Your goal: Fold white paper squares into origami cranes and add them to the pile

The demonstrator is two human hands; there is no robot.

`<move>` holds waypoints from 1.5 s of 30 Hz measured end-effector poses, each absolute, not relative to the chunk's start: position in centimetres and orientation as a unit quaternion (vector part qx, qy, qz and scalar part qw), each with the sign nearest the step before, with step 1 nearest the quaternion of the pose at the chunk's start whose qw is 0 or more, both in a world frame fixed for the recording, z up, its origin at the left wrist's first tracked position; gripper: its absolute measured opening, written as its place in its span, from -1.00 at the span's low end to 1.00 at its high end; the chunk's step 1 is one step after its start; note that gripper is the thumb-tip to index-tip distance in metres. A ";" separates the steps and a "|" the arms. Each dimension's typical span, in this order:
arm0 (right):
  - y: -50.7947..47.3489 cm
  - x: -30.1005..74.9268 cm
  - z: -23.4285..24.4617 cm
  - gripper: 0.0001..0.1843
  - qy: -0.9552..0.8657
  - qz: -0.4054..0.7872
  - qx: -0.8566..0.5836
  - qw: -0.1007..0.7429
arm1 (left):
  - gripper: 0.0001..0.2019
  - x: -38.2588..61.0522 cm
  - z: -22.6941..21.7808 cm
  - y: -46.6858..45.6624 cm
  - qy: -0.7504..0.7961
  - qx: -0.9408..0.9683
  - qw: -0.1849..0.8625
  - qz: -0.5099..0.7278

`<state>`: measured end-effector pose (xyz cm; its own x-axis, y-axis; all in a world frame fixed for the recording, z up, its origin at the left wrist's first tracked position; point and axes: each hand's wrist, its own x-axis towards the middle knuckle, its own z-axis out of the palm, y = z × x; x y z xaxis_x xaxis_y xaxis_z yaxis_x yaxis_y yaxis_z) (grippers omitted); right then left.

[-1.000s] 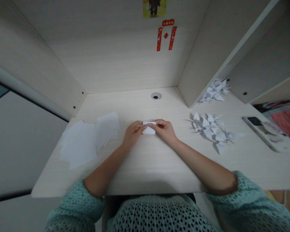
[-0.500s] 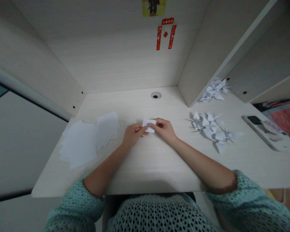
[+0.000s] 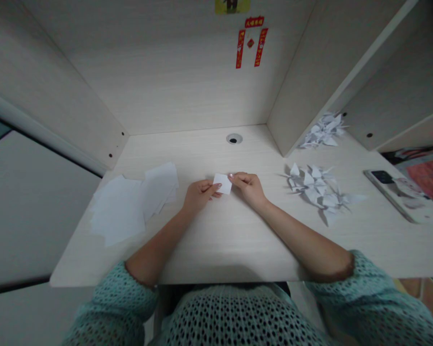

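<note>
White folded paper [image 3: 222, 183] sits between both hands near the middle of the desk [image 3: 220, 245], tilted so one corner points down. The left hand [image 3: 198, 194] pinches its left edge with curled fingers; the right hand [image 3: 248, 186] grips the upper right corner between thumb and fingertips. Loose paper sheets [image 3: 130, 204] lie toward the desk's left edge. Folded paper cranes [image 3: 315, 190] are piled toward the right, a phone [image 3: 395, 194] beyond them.

A small white folded paper square [image 3: 222, 183] sits tilted, pinched at two opposite corners above the desk.
</note>
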<state>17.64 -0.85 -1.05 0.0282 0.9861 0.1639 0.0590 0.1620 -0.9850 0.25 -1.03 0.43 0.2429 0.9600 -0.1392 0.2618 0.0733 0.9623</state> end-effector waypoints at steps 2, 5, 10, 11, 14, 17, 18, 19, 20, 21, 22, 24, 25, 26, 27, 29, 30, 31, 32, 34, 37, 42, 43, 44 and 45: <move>-0.8 17.6 -1.1 -0.57 -0.570 0.399 -0.483 0.531 | -0.69 0.2 0.3 -1.0 0.514 0.594 0.518 0.338; -1.2 17.5 -0.7 -0.57 -0.604 0.322 -0.507 0.524 | -0.67 0.3 0.2 -1.1 0.505 0.602 0.515 0.343; -2.3 17.2 0.6 -0.63 -0.644 0.197 -0.514 0.531 | -0.66 0.3 0.2 -1.5 0.478 0.615 0.515 0.358; -2.5 17.1 0.7 -0.63 -0.647 0.192 -0.512 0.531 | -0.66 0.3 0.3 -1.6 0.470 0.617 0.520 0.358; -2.8 16.9 0.9 -0.66 -0.665 0.190 -0.501 0.521 | -0.63 0.3 0.2 -1.8 0.463 0.622 0.520 0.359; -3.0 16.7 0.9 -0.68 -0.675 0.192 -0.491 0.516 | -0.62 0.4 0.1 -1.8 0.472 0.625 0.500 0.370; -2.9 16.7 0.8 -0.67 -0.673 0.193 -0.491 0.518 | -0.63 0.4 0.1 -1.7 0.473 0.626 0.497 0.371; -2.9 16.7 0.8 -0.66 -0.670 0.195 -0.493 0.519 | -0.63 0.4 0.1 -1.7 0.473 0.627 0.496 0.370; -2.8 16.7 0.7 -0.66 -0.667 0.198 -0.494 0.522 | -0.63 0.4 0.1 -1.6 0.473 0.629 0.497 0.367; -2.7 16.8 0.7 -0.66 -0.662 0.201 -0.495 0.525 | -0.62 0.4 0.1 -1.6 0.476 0.630 0.495 0.363; -2.6 16.9 0.6 -0.67 -0.656 0.203 -0.498 0.529 | -0.62 0.3 0.2 -1.6 0.481 0.632 0.491 0.358; -2.2 17.2 0.5 -0.68 -0.640 0.204 -0.505 0.542 | -0.62 0.2 0.3 -1.5 0.497 0.646 0.463 0.348; -2.0 17.4 0.4 -0.69 -0.632 0.204 -0.511 0.547 | -0.61 0.2 0.4 -1.5 0.505 0.658 0.440 0.343; -1.9 17.5 0.4 -0.69 -0.627 0.206 -0.514 0.548 | -0.61 0.2 0.5 -1.5 0.511 0.672 0.415 0.339; -1.8 17.6 0.3 -0.69 -0.625 0.209 -0.517 0.547 | -0.60 0.2 0.6 -1.6 0.514 0.686 0.392 0.335; -1.7 17.7 0.1 -0.69 -0.625 0.211 -0.519 0.543 | -0.61 0.1 0.8 -1.6 0.519 0.706 0.355 0.326; -1.8 17.6 0.0 -0.69 -0.628 0.207 -0.520 0.541 | -0.62 0.1 0.8 -1.7 0.523 0.713 0.341 0.320; -1.8 17.6 -0.1 -0.69 -0.631 0.200 -0.522 0.538 | -0.63 0.1 0.9 -1.7 0.528 0.720 0.326 0.312; -1.8 17.5 -0.2 -0.70 -0.634 0.192 -0.525 0.535 | -0.64 0.1 0.9 -1.7 0.534 0.725 0.309 0.305; -1.9 17.5 -0.3 -0.70 -0.640 0.177 -0.528 0.530 | -0.65 0.1 1.0 -1.7 0.544 0.733 0.284 0.293; -1.9 17.5 -0.3 -0.69 -0.657 0.157 -0.524 0.519 | -0.67 0.1 1.0 -1.6 0.544 0.736 0.292 0.277; -1.8 18.1 0.1 -0.72 -0.727 0.085 -0.511 0.450 | -0.70 0.2 0.8 -1.4 0.479 0.693 0.462 0.277; -1.8 18.1 0.1 -0.73 -0.738 0.076 -0.506 0.440 | -0.70 0.2 0.8 -1.5 0.471 0.680 0.487 0.279; -1.8 18.2 0.2 -0.73 -0.745 0.072 -0.499 0.436 | -0.71 0.3 0.8 -1.5 0.466 0.671 0.504 0.280; -1.7 18.2 0.2 -0.73 -0.748 0.075 -0.492 0.439 | -0.71 0.3 0.8 -1.5 0.461 0.667 0.514 0.280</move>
<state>18.24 -1.74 0.21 -0.1313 0.8015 0.5834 0.6700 0.5055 -0.5436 0.29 -1.49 0.84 0.4180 0.9029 -0.1004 0.3266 -0.0462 0.9440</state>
